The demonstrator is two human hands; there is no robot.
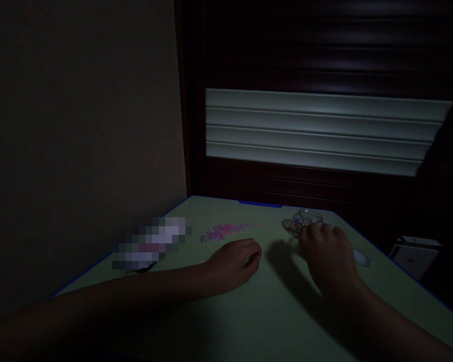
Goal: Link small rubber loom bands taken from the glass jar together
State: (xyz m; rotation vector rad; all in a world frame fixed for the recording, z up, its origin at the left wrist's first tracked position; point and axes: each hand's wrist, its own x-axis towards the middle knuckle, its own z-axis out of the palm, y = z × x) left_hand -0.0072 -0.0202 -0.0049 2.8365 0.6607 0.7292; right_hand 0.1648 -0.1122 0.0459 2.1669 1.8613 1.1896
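My left hand (236, 264) rests low over the green tabletop with its fingers curled in and closed; whatever is in them, if anything, is hidden. Just beyond it lies a loose pile of small, thin pink, purple and blue pieces (226, 231), perhaps little rubber bands. A clear round jar (310, 216) stands farther right, with similar coloured bits inside. My right hand (326, 254) is in front of the jar, knuckles up and fingers bent down. Its fingertips are out of sight, and I cannot tell whether they touch the jar.
A pale, flat lid-like disc (361, 257) lies right of my right hand. At the left edge of the blue-rimmed table (249, 322) is a blurred-out pale object (153, 244). A white box (415, 254) stands beyond the right edge; a wall and slatted door close off the back.
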